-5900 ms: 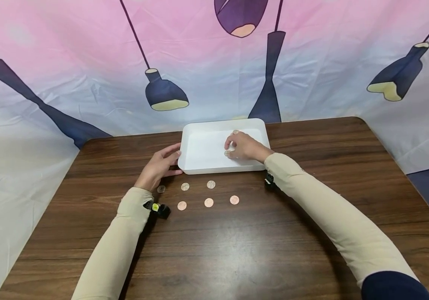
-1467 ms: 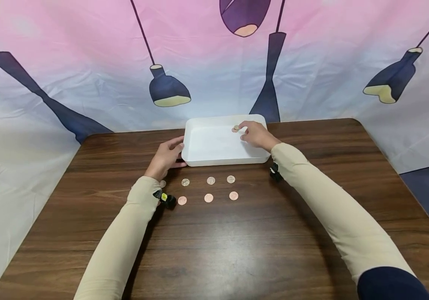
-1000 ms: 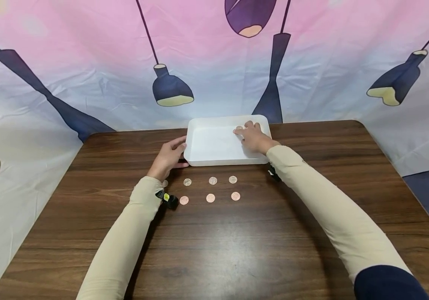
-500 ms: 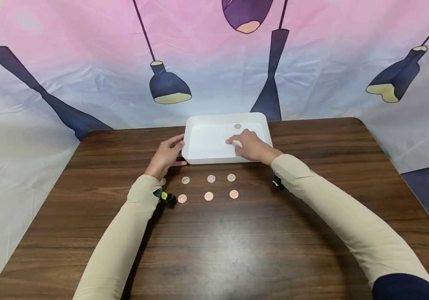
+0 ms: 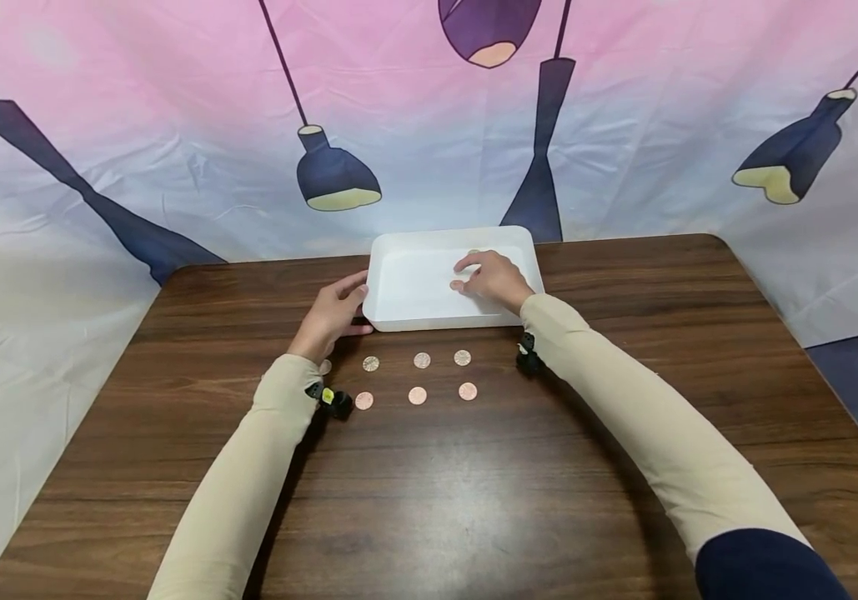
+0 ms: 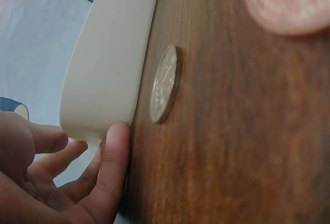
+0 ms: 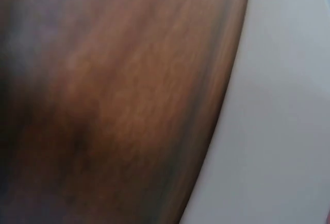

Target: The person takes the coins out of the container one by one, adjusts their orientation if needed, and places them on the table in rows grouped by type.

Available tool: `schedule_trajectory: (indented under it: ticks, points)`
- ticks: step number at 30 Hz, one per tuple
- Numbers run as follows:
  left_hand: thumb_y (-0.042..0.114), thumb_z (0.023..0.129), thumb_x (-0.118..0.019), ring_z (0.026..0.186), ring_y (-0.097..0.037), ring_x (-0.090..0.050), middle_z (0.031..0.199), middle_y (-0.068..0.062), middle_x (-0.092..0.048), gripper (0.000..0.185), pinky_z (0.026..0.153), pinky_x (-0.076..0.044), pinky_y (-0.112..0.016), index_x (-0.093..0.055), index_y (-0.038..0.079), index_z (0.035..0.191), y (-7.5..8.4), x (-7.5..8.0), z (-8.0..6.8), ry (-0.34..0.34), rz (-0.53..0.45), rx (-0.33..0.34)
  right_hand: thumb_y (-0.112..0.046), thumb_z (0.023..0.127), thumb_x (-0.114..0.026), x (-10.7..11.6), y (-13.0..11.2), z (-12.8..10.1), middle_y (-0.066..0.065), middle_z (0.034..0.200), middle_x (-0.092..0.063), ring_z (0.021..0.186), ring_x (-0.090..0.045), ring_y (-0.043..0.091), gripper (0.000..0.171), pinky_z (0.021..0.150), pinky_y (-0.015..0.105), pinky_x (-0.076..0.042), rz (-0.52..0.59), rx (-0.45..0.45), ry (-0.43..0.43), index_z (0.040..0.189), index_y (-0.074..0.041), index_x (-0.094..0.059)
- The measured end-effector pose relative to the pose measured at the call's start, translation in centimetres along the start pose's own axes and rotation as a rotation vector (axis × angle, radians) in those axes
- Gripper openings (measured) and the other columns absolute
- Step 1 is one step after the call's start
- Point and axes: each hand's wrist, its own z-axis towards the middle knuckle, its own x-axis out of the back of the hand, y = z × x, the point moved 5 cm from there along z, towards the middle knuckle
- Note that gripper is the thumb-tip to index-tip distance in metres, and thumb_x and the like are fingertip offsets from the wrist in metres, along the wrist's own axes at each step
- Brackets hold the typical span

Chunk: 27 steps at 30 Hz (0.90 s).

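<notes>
A shallow white tray [image 5: 417, 287] sits at the back of the table. My left hand [image 5: 329, 317] touches its left end with spread fingertips; the left wrist view shows those fingers [image 6: 114, 147] on the outside of the tray's corner. My right hand [image 5: 496, 279] is over the right half of the tray, thumb and forefinger apart with no coin visible between them. A coin [image 5: 473, 251] inside the tray is mostly hidden behind that hand. In front of the tray, silvery coins [image 5: 421, 361] form a back row and copper coins [image 5: 417, 395] a front row.
The left wrist partly covers the leftmost coin [image 5: 326, 366] of the back row. A dark wood table [image 5: 459, 492] lies under everything. Behind it hangs a cloth backdrop [image 5: 429, 150] printed with lamps. The right wrist view holds only blurred wood and the tray's wall [image 7: 268, 110].
Since the first frame, a silvery coin has appeared at the right of the back row. The right hand drew a fingertip forward inside the tray, then spread thumb and forefinger. The left hand stays at the tray.
</notes>
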Motion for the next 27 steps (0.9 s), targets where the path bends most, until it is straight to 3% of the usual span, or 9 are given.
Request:
schedule_trajectory:
  ticks: [7,11,14,17,19,20,24,27]
  points:
    - [0.030,0.116,-0.043,0.124,-0.033,-0.060,0.153,-0.017,-0.049,0.052,0.085,-0.062,-0.032,-0.035,0.023,0.167,0.1,0.1,-0.1,-0.004,-0.002,-0.008,-0.029,0.102,-0.071,0.0,-0.4,0.5,0.006,0.159,-0.050,0.115,-0.064,0.028,0.024,0.091,0.047,-0.048,-0.125,0.027,-0.024,0.124,-0.020,-0.076]
    - [0.030,0.116,-0.043,0.125,-0.033,-0.060,0.153,-0.018,-0.049,0.052,0.084,-0.062,-0.032,-0.035,0.022,0.166,-0.1,0.1,0.1,-0.007,-0.004,-0.005,-0.029,0.105,-0.066,-0.2,-0.6,0.9,0.009,0.157,-0.051,0.114,-0.059,0.031,0.021,0.093,0.050,-0.044,-0.217,0.061,-0.068,0.122,-0.017,-0.072]
    - [0.030,0.116,-0.043,0.125,-0.032,-0.060,0.153,-0.017,-0.049,0.052,0.083,-0.062,-0.031,-0.035,0.022,0.167,-0.2,-0.1,0.2,-0.010,-0.004,0.003,-0.023,0.106,-0.064,-0.4,-0.4,1.1,0.014,0.138,-0.059,0.107,-0.055,0.031,0.019,0.093,0.048,-0.043,-0.239,0.091,-0.092,0.119,-0.009,-0.063]
    - [0.030,0.116,-0.043,0.124,-0.033,-0.060,0.152,-0.017,-0.049,0.052,0.082,-0.062,-0.031,-0.035,0.022,0.167,-0.4,-0.1,0.2,-0.008,-0.005,0.010,-0.017,0.106,-0.064,-0.4,0.0,1.0,0.014,0.113,-0.060,0.097,-0.053,0.028,0.019,0.089,0.043,-0.044,-0.191,0.105,-0.090,0.119,-0.005,-0.057]
    - [0.030,0.116,-0.042,0.125,-0.033,-0.059,0.153,-0.017,-0.049,0.052,0.081,-0.062,-0.030,-0.034,0.022,0.167,-0.4,-0.1,0.2,-0.007,-0.004,0.009,-0.015,0.105,-0.064,-0.2,0.2,0.7,0.015,0.109,-0.061,0.094,-0.053,0.027,0.023,0.086,0.039,-0.044,-0.136,0.109,-0.082,0.124,-0.002,-0.057]
    - [0.030,0.116,-0.042,0.125,-0.033,-0.059,0.153,-0.018,-0.049,0.052,0.081,-0.062,-0.030,-0.034,0.022,0.167,-0.3,-0.1,0.2,-0.007,-0.003,0.007,-0.014,0.105,-0.063,-0.1,0.2,0.6,0.018,0.110,-0.062,0.093,-0.053,0.027,0.026,0.086,0.038,-0.044,-0.111,0.107,-0.081,0.127,-0.001,-0.057]
    - [0.030,0.116,-0.042,0.125,-0.032,-0.059,0.153,-0.018,-0.048,0.053,0.080,-0.061,-0.029,-0.034,0.022,0.167,-0.1,-0.1,0.2,-0.008,-0.005,0.002,-0.012,0.105,-0.061,0.3,0.0,0.1,0.023,0.150,-0.054,0.101,-0.055,0.026,0.033,0.086,0.034,-0.043,-0.067,0.106,-0.087,0.135,0.002,-0.063]
    - [0.030,0.116,-0.042,0.123,-0.031,-0.059,0.152,-0.018,-0.049,0.052,0.079,-0.061,-0.028,-0.034,0.022,0.167,-0.1,-0.1,0.2,-0.005,-0.009,0.003,-0.010,0.105,-0.062,0.5,-0.1,0.0,0.022,0.155,-0.052,0.104,-0.055,0.026,0.031,0.085,0.031,-0.042,-0.067,0.097,-0.086,0.133,0.003,-0.067]
